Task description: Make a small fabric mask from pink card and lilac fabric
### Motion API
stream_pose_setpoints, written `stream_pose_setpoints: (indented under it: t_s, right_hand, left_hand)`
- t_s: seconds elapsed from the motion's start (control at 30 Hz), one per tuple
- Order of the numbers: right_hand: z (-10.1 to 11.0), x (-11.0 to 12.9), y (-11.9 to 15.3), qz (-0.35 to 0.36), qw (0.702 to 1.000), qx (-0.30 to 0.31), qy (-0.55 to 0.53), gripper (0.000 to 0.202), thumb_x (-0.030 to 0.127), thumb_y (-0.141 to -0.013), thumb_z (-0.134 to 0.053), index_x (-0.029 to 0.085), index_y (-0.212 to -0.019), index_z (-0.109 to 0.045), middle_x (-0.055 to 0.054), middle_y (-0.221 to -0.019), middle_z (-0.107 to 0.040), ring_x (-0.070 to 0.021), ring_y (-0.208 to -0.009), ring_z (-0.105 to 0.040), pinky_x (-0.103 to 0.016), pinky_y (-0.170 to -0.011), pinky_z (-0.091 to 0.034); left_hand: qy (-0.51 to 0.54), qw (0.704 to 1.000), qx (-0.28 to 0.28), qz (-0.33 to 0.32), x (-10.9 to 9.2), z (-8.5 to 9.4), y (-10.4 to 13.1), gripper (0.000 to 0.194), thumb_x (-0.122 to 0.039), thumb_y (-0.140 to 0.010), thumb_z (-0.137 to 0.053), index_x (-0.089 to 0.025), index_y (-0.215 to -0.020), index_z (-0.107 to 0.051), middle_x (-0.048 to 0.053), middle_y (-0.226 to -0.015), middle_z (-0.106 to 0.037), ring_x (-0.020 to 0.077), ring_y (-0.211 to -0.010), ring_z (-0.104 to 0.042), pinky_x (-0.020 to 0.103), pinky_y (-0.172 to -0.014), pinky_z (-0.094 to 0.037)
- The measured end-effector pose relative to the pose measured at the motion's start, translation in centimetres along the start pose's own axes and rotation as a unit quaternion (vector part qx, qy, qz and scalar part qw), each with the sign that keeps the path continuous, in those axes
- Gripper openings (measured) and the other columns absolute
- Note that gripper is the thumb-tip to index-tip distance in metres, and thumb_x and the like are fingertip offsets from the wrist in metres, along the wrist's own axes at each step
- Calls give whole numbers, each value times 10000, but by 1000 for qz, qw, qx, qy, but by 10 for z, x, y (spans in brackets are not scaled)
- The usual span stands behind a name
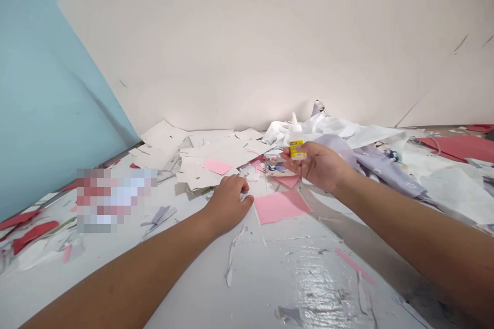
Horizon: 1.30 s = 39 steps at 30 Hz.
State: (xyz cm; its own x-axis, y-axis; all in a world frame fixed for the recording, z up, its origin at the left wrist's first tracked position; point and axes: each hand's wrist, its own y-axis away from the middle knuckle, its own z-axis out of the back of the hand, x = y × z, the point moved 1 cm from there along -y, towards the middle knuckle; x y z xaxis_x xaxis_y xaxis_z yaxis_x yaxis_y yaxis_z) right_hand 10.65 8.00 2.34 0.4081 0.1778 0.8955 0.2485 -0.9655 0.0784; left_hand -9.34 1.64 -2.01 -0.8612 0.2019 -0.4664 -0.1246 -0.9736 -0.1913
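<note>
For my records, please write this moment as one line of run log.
right hand: holds yellow-labelled bottle upright | left hand: beside pink sheet, contact unclear | nearby: off-white pieces, lavender material

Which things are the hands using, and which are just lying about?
Probably in use:
- small bottle with a yellow label, held in the right hand
- pink sheet by the left hand's thumb

Seemingly just lying about:
- red pieces, far left
- thin pink strip, near front
</note>
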Motion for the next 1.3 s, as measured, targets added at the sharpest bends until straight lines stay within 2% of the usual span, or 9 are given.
stream_pose_setpoints:
  t_s: [0.1, 0.27, 0.37, 0.5, 0.57, 0.7, 0.87, 1.07, 1.3]
  right_hand:
    - [0, -10, 3, -20, 999, 44, -3, 187, 84, -618, -571, 214, -699, -464, 8, -718, -595, -144, -690, -600, -282, -623, -491]
    - [4, -12, 2, -16, 993, 115, 13, 88, 254, -703, -587, 211, -714, -511, 46, -576, -539, -92, -532, -531, -219, -519, -450]
    - [9, -12, 0, 9, 994, 110, 5, 86, 282, -721, -574, 208, -715, -529, 37, -650, -574, -90, -572, -541, -226, -567, -463]
    - [13, -15, -2, 14, 991, 131, 27, 63, 190, -701, -589, 194, -742, -541, -3, -746, -615, -126, -670, -584, -262, -636, -479]
    - [15, -17, -3, 17, 992, 123, 37, 74, 180, -699, -600, 188, -747, -545, -7, -734, -615, -126, -666, -588, -254, -627, -479]
    - [17, -23, -6, 23, 992, 116, 52, 134, 285, -713, -616, 205, -796, -547, -10, -754, -606, -140, -676, -584, -260, -565, -475]
    - [10, -28, -3, 59, 986, 115, 106, 189, 343, -704, -619, 203, -813, -552, -12, -778, -584, -128, -645, -559, -219, -467, -410]
    - [-1, -27, 3, 82, 980, 120, 135, 216, 348, -693, -619, 199, -834, -549, -3, -738, -578, -118, -615, -529, -223, -467, -365]
    - [0, -33, 1, 85, 976, 111, 170, 236, 398, -695, -602, 208, -826, -552, 10, -750, -555, -103, -612, -487, -226, -487, -350]
  left_hand:
    - [-2, 1000, -2, 0, 0, -1, -1, 50, -252, -701, -437, -210, -727, -448, 25, -812, -520, 201, -830, -460, 313, -668, -381]
    - [1, 1000, -4, -1, -1, -1, -2, 47, -247, -703, -439, -207, -721, -453, 23, -808, -518, 192, -814, -460, 308, -664, -382]
    - [7, 1000, -4, 1, -2, -1, -1, 41, -248, -706, -443, -210, -719, -451, 17, -809, -519, 186, -812, -462, 300, -658, -385]
    - [9, 1000, -4, 5, -3, 1, 0, 48, -253, -709, -443, -210, -729, -454, 18, -820, -519, 185, -822, -460, 302, -664, -384]
    - [9, 1000, -1, 9, -4, 1, 0, 53, -257, -709, -442, -209, -729, -454, 19, -818, -518, 187, -828, -459, 303, -667, -383]
    - [13, 1000, 5, 16, -4, 1, -1, 59, -265, -713, -433, -215, -735, -454, 12, -817, -518, 188, -833, -455, 300, -656, -383]
    - [10, 1000, 3, 15, -3, 0, -1, 57, -264, -707, -440, -214, -730, -456, 15, -811, -515, 192, -835, -450, 305, -664, -378]
    - [9, 1000, 3, 10, -3, -1, -1, 54, -263, -711, -435, -211, -723, -445, 17, -816, -515, 195, -837, -451, 310, -667, -373]
    - [7, 1000, 3, 9, -1, -2, -2, 71, -271, -711, -441, -209, -740, -459, 22, -824, -515, 198, -838, -451, 306, -656, -372]
